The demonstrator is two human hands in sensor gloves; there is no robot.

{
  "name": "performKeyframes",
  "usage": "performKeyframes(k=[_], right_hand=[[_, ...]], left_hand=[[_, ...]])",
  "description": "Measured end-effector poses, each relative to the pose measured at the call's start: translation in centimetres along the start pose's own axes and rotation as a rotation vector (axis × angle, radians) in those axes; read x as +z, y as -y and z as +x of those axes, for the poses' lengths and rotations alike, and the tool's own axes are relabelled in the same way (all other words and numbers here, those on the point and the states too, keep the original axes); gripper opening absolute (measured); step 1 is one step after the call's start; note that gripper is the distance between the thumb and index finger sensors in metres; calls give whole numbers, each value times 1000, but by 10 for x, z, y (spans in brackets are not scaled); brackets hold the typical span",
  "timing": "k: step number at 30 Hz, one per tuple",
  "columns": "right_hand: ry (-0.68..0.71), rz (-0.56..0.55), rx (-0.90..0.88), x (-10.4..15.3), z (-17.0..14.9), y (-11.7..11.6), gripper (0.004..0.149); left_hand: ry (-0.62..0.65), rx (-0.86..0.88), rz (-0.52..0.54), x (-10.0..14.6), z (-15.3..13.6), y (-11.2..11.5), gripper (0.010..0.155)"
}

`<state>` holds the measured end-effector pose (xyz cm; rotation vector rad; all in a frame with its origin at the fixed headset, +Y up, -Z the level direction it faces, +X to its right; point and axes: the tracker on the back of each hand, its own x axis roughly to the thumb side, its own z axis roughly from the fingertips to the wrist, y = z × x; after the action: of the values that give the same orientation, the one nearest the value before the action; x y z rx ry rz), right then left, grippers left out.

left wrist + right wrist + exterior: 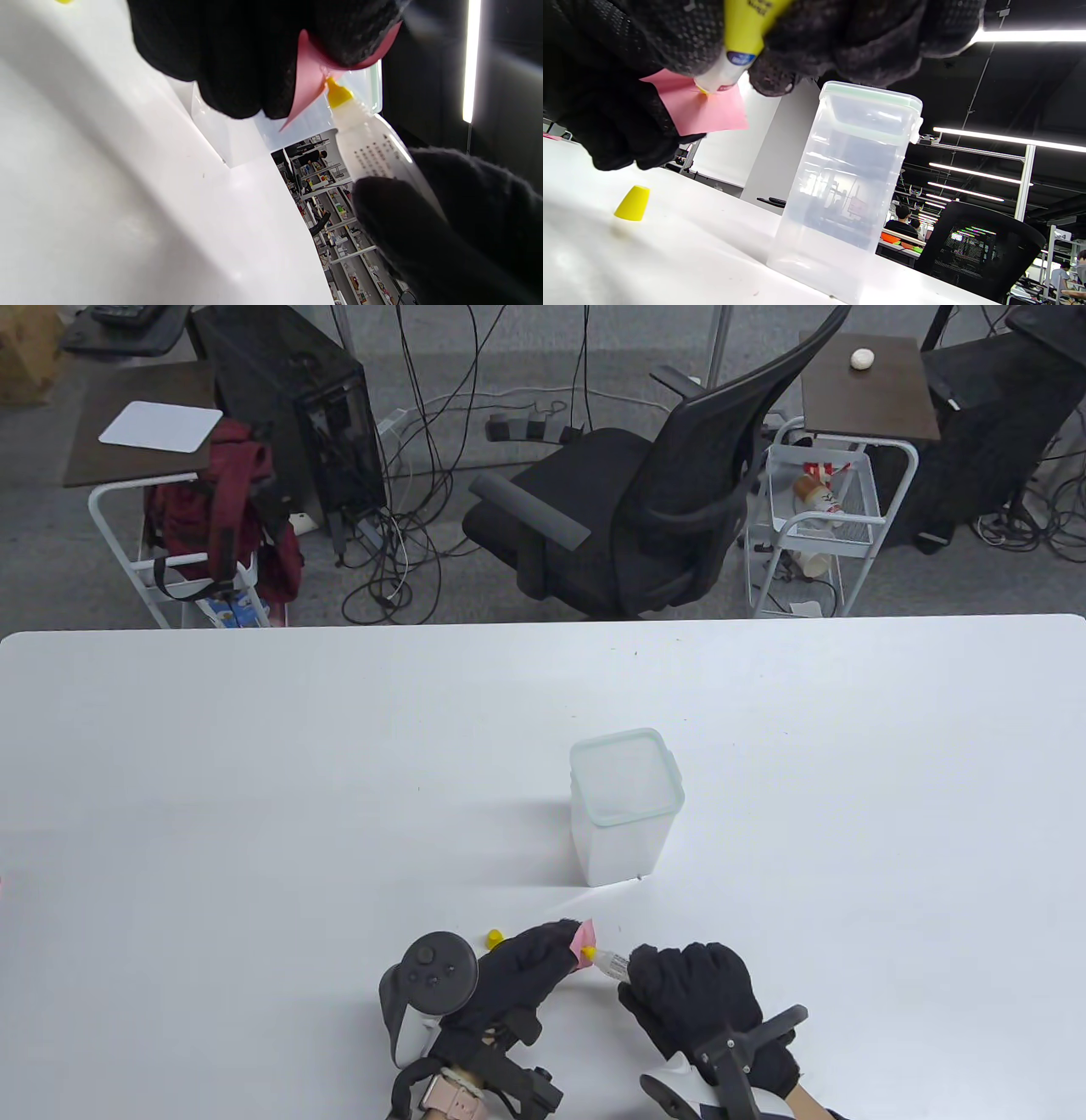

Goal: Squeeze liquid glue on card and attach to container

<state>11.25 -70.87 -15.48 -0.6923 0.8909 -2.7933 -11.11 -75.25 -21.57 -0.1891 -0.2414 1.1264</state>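
Surface: white table (254, 780), office clutter behind it, a black chair (645, 509) past the far edge; I work at the near edge so both wrists stay low and steady.
Left hand: my left hand (517, 971) pinches the pink card (585, 937) between fingertips and thumb, lifted off the table and tilted toward the bottle so the glue face is reachable.
Right hand: my right hand (691, 993) is curled round the glue bottle (612, 963), fingers wrapped on the body, ready to squeeze.
Nozzle: yellow tip (337, 95) touching the card face, seen in the left wrist view; I judge glue is going on now, no bead visible.
Card edge: bends a little under my fingers, flimsy, so I hold it near the nozzle for support.
Cap: small yellow cap (495, 937) stands on the table just beside my left hand, parked close for recapping.
Container: clear lidded container (626, 806) upright, beyond both hands, apart from them, its near wall facing me so the card can be pressed on next.
Progress: gluing step, attach not yet done.
Risk: too hard a squeeze could drip on the glove.
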Motion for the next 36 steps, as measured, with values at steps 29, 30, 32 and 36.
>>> performKeyframes(k=[29, 30, 32, 36], right_hand=[[-330, 71, -513, 0, -48, -22, 55], [-371, 72, -562, 0, -53, -24, 55], [-445, 81, -657, 0, -65, -28, 55], [-611, 102, -814, 3, -95, -42, 55]], left_hand=[[-38, 73, -5, -3, -9, -1, 43], [-42, 78, -8, -4, -10, -1, 43], [-50, 92, -8, -4, -12, -2, 43], [-65, 122, 5, -4, -15, -6, 43]])
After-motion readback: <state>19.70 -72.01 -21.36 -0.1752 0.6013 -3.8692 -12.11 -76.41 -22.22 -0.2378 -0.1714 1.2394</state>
